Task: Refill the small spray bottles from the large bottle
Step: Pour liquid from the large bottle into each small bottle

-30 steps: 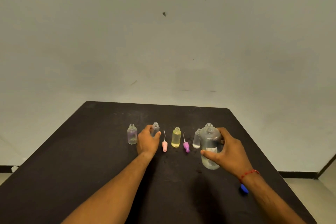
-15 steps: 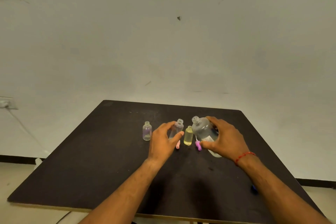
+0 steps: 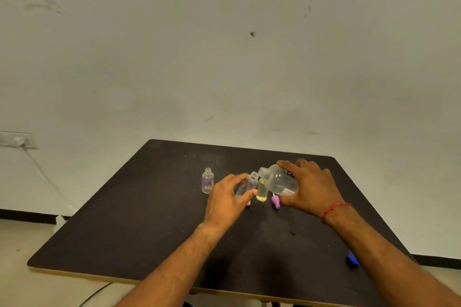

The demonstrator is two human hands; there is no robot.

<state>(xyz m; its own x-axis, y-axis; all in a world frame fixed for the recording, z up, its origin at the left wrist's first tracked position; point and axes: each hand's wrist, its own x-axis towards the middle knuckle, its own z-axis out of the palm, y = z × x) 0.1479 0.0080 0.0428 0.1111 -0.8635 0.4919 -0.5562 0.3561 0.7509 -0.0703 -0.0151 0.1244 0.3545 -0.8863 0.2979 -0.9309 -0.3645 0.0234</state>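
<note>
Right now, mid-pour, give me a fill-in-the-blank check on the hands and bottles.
1. The right hand tilts the ____ bottle.
2. The left hand holds a small clear bottle whose neck is ____.
3. The upright small bottle between the hands holds ____ liquid.

Missing: large; uncapped; yellow

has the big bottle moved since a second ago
Yes. The large bottle in the right hand has tipped leftward, its mouth now over the yellow bottle, no longer upright.
</note>
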